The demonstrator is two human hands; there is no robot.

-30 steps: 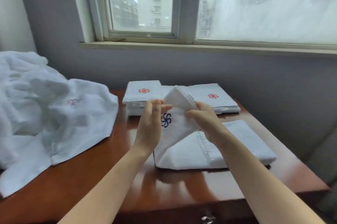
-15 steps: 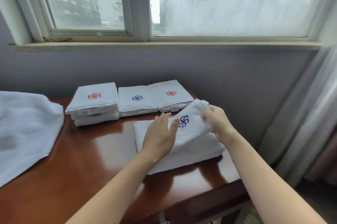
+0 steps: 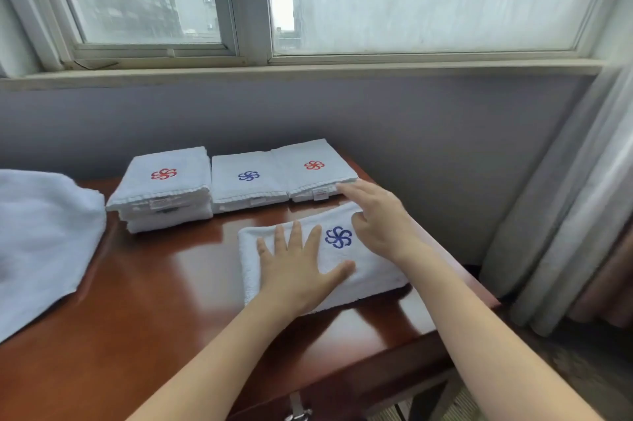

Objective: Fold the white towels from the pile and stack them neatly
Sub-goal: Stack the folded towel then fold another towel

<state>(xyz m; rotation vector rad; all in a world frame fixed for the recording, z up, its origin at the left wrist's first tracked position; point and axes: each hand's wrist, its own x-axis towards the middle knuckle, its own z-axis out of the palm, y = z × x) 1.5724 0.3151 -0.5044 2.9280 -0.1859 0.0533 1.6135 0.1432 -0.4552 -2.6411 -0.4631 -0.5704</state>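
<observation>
White folded towel (image 3: 370,270) lies by the table's (image 3: 154,300) right edge, bare wood open to its left and three stacks (image 3: 164,187) just behind, its long axis running left to right, angled away rightward; your left hand (image 3: 298,270) presses it flat-fingered, your right hand (image 3: 380,218), open, touches its far corner.

Cut off by the left edge and blurred: the loose towel pile (image 3: 44,242). Partly covered by the left hand (image 3: 298,270) and the right hand (image 3: 380,218): the folded towel (image 3: 370,270), far right corner unseen beneath the right palm. Too small to read: labels (image 3: 320,194) on the stacked towels (image 3: 164,180). Clipped at the bottom edge: the table (image 3: 137,318), a metal handle (image 3: 298,415). Clipped at the right: the curtain (image 3: 582,215).
</observation>
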